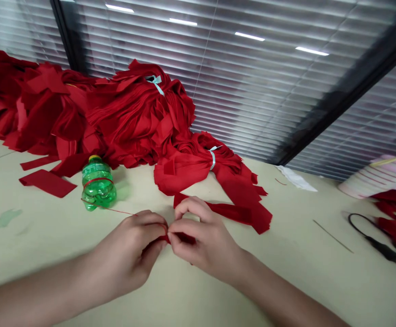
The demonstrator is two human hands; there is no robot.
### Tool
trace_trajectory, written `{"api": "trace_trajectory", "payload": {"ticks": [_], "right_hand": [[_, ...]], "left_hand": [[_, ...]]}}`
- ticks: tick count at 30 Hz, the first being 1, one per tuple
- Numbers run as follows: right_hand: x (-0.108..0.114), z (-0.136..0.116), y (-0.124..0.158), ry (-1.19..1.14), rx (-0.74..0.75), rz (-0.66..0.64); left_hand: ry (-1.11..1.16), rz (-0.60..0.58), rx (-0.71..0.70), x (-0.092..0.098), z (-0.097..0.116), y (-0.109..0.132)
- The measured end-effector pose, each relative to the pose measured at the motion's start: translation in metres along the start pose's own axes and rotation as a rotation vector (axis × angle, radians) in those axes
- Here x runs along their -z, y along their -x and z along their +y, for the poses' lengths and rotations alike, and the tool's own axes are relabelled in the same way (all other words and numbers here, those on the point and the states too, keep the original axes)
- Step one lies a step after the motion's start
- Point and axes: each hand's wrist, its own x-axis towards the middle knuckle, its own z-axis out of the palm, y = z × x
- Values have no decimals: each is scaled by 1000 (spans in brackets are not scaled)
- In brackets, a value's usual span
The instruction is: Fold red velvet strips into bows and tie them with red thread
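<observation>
My left hand (134, 247) is closed in a pinch, thumb against fingers, with a small bit of red fabric (164, 237) at its fingertips. My right hand (202, 234) is also pinched, its fingertips meeting the left ones at this fabric; more red shows inside its curled fingers. A thin red cord (116, 210) runs from my left hand to a green plastic bottle (99, 193), which has red cord wound about its middle and a yellow cap. Just behind my right hand lies a red fabric strip (238, 212). How the fabric is folded between the fingers is hidden.
Heaped red fabric strips (126, 122) line the back of the pale table (31, 254), and one bundle is bound with a light-blue tie (213, 159). Loose strips (50, 181) lie left. At right are a striped container (381, 175), a black cable (378, 243) and white scrap (296, 178).
</observation>
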Motion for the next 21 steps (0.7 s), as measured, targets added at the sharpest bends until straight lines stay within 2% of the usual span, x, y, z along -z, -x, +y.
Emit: {"api": "trace_trajectory", "payload": {"ticks": [4,7,14,19,21], "right_hand": [[-4,-7,8,363,261,14],[-4,-8,14,490,383,18],[-1,-4,22,551,485,86],[-5,-2,20,491,563,342],[-5,0,19,458,595,372]], "left_hand": [[54,-7,119,0,-1,-2],[165,-51,267,2,1,-5],[550,-170,529,10,1,-12],[839,-195,687,14,1,-11],[895,-198,736,16,1,-10]]}}
